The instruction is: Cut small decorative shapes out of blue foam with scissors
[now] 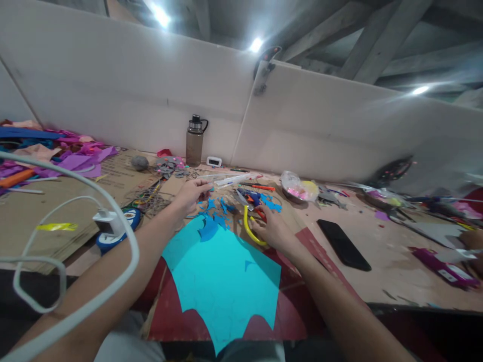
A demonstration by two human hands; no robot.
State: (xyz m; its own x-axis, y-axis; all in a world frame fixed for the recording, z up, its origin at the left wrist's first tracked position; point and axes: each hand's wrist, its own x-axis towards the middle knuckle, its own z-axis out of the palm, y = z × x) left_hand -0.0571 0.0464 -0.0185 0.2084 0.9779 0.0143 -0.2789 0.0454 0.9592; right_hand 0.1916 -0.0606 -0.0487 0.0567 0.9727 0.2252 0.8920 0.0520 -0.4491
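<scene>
My right hand [273, 230] is closed around the yellow handle of a pair of scissors [248, 221], whose blades point away toward the back of the table. My left hand [192, 195] reaches forward with its fingers curled over small blue paper scraps [215, 207]; what it grips, if anything, I cannot make out. A large cyan sheet [222, 281] with cut, scalloped edges lies in front of me on a dark red sheet [173, 311].
A brown water bottle [194, 142] stands at the white back wall. A black phone [343, 244] lies right of my right arm. A white charger and cable [107, 221] cross the left. Purple and pink paper [75, 156] piles far left; craft clutter [300, 190] sits behind.
</scene>
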